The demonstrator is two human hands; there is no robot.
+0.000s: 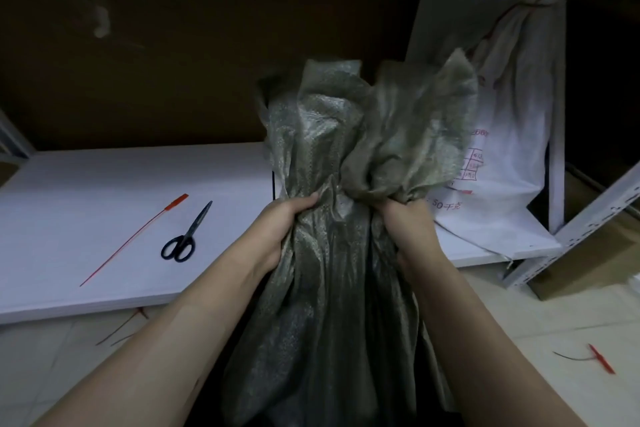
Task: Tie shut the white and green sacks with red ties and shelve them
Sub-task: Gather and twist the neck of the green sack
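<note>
A green woven sack (332, 288) stands upright in front of me, its loose mouth bunched above my hands. My left hand (277, 229) grips the gathered neck from the left, and my right hand (408, 232) clutches it from the right. A white sack (512, 135) with red print stands on the shelf at the right, its neck tied with a red tie (530, 5). A long red tie (135, 239) lies flat on the white shelf board (86, 191) to the left.
Black-handled scissors (187, 236) lie on the shelf board beside the red tie. A white metal shelf post (571, 236) slants at the right. Cut red tie pieces (601, 362) lie on the tiled floor, right and left. Brown cardboard backs the shelf.
</note>
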